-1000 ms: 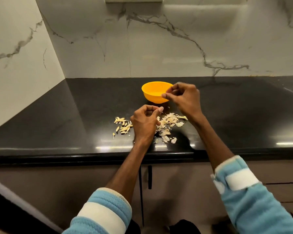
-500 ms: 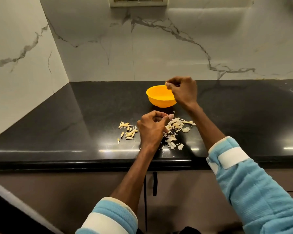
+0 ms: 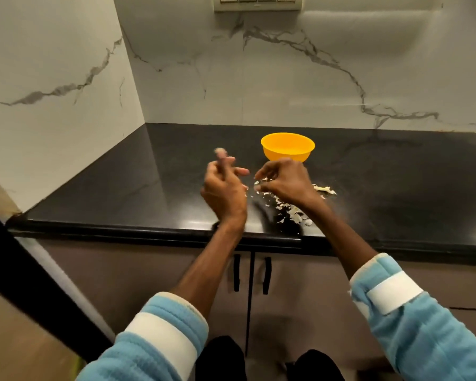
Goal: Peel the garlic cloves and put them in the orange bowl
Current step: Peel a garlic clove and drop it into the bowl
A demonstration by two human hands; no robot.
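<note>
Left hand point(image 3: 223, 188) and right hand point(image 3: 285, 180) blur, grips unreadable; a slippery clove may drop among peels point(image 3: 294, 213), short of orange bowl point(image 3: 287, 151).

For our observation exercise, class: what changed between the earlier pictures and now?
The right hand drew back from the round orange plastic bowl to the scattered pale garlic peels; the left hand rose, blurred. Bowl and peels stayed put.

Open counter point(image 3: 149, 188) left of orange bowl point(image 3: 287, 151); peel scraps point(image 3: 294, 214) (loose) in front.
</note>
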